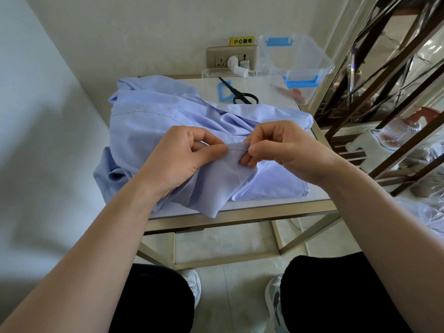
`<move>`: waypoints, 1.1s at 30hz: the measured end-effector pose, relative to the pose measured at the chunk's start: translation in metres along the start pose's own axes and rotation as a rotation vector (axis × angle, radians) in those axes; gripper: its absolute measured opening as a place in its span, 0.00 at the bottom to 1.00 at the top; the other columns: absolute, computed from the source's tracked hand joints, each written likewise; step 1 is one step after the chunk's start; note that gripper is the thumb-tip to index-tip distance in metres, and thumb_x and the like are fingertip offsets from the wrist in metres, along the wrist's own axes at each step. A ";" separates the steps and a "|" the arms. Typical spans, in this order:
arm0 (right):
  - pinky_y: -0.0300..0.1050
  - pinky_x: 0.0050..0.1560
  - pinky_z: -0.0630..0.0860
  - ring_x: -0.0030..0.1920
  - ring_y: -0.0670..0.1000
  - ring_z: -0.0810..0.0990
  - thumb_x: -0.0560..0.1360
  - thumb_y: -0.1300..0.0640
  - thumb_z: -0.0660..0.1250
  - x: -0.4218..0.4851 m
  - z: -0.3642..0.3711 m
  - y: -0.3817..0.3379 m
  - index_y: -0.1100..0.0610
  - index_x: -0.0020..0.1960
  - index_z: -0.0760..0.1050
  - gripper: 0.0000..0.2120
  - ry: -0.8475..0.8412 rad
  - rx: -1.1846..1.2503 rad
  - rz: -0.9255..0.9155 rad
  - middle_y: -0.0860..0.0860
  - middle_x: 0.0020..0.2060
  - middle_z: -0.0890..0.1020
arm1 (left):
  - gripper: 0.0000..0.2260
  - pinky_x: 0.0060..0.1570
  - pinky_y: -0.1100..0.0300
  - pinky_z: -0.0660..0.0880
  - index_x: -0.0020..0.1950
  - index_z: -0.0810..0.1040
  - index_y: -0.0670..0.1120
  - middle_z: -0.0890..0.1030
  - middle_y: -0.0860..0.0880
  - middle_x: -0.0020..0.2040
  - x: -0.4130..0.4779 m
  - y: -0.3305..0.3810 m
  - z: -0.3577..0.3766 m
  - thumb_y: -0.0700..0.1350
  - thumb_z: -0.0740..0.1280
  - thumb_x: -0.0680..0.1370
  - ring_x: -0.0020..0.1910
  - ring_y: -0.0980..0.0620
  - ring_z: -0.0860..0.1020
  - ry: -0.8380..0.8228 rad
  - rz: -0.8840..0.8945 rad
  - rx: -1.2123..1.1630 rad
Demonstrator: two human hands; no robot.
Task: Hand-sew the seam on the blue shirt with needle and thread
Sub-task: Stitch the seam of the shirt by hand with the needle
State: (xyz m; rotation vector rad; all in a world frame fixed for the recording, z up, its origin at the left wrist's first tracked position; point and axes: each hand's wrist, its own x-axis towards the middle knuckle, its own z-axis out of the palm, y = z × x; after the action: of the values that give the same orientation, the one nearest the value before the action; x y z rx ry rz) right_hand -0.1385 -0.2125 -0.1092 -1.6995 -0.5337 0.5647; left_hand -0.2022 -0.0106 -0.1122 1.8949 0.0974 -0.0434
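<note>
Centrally, one blue shirt [156, 111] and one needle [237, 147] are held.
Needle is pinched in the right hand [283, 147] grip, shirt fold in the left hand [182, 155].

- White-topped table [254, 213] with a gold metal frame is standing against the wall.
- Blue shirt [168, 116] is lying crumpled across the centre, covering the 9 o'clock edge.
- Black scissors [241, 93] are lying at 12 o'clock, touching a blue square frame [222, 91].
- Clear box [300, 56] with blue clips is sitting at 2 o'clock.
- Reddish tool [292, 92], type unclear, is lying just beside the box.
</note>
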 end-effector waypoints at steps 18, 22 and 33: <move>0.39 0.42 0.79 0.39 0.54 0.86 0.73 0.75 0.61 -0.003 0.005 -0.005 0.63 0.37 0.72 0.11 0.103 -0.074 0.016 0.60 0.37 0.85 | 0.04 0.43 0.64 0.78 0.42 0.83 0.45 0.85 0.43 0.37 -0.001 0.002 0.001 0.42 0.71 0.77 0.38 0.53 0.82 0.029 0.035 0.031; 0.40 0.43 0.80 0.39 0.55 0.86 0.73 0.75 0.62 -0.002 0.005 -0.005 0.62 0.37 0.71 0.11 0.132 -0.092 0.022 0.60 0.37 0.84 | 0.04 0.40 0.66 0.77 0.41 0.83 0.45 0.85 0.43 0.36 -0.002 0.003 0.002 0.42 0.71 0.76 0.36 0.53 0.81 0.037 0.038 0.031; 0.43 0.44 0.82 0.36 0.54 0.86 0.73 0.74 0.65 0.000 0.007 -0.001 0.66 0.39 0.72 0.07 0.161 -0.170 0.006 0.60 0.33 0.84 | 0.04 0.45 0.56 0.79 0.42 0.83 0.44 0.84 0.42 0.35 -0.002 0.003 0.002 0.43 0.72 0.76 0.38 0.47 0.83 0.043 0.049 0.074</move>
State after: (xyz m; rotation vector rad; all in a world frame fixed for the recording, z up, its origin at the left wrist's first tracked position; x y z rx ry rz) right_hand -0.1430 -0.2074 -0.1094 -1.8892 -0.4719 0.3912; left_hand -0.2041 -0.0132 -0.1101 1.9718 0.0795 0.0270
